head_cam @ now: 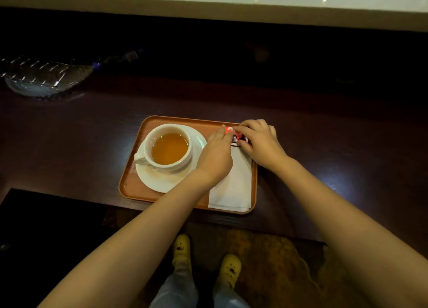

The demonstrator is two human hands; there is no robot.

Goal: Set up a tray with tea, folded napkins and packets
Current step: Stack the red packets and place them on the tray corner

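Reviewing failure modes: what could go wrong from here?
1. The left hand works right beside the full tea cup; a nudge might spill tea onto the folded napkin.
2. The tray sits at the table's near edge; pressing down on the packets could tip it.

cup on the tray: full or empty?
Filled, not to the brim. The cup stands upright on its saucer on the tray, with amber tea showing below the rim.
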